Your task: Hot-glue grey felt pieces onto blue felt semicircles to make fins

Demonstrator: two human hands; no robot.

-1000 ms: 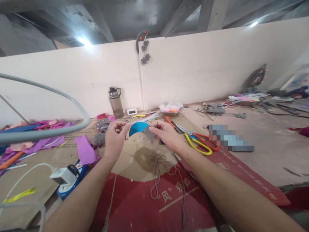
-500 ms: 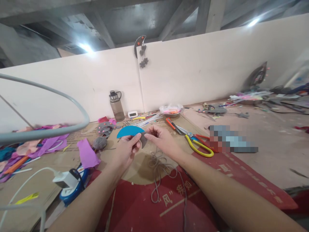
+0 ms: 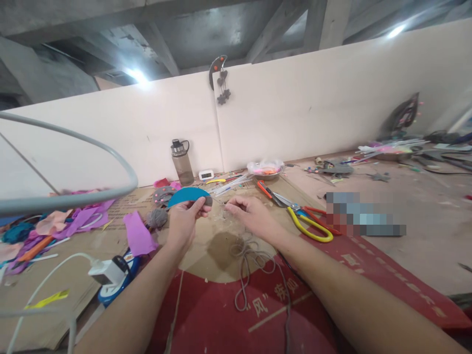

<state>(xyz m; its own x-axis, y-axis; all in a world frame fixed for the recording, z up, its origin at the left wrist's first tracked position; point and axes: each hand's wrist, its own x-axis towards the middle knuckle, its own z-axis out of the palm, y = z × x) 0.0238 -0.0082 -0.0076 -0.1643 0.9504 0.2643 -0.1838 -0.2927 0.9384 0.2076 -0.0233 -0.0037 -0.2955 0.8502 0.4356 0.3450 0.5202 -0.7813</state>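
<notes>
My left hand [image 3: 183, 226] pinches a curved blue felt piece [image 3: 189, 195], with a grey part [image 3: 209, 200] showing at its right end beside the thumb. A short gap to the right, my right hand [image 3: 252, 216] has thumb and fingers pressed together. Between its fingertips and the felt runs a thin thread [image 3: 219, 200]; whether a needle is there is too small to tell. Loose loops of grey yarn [image 3: 254, 251] lie on the cardboard below my right hand. A ball of grey yarn [image 3: 157, 218] rests left of my left hand.
Yellow-and-red-handled scissors [image 3: 309, 226] and an orange cutter [image 3: 263, 189] lie to the right. A bottle [image 3: 182, 164], a small white digital device [image 3: 206, 175] and a bowl [image 3: 271, 175] stand behind. Purple felt [image 3: 138, 233], a power strip [image 3: 118, 290] and a grey hose [image 3: 110, 152] are left.
My hands have moved apart. The left has gone left with the blue felt, and the right has let go of the grey part, drawing away to the right. The view has shifted slightly.
</notes>
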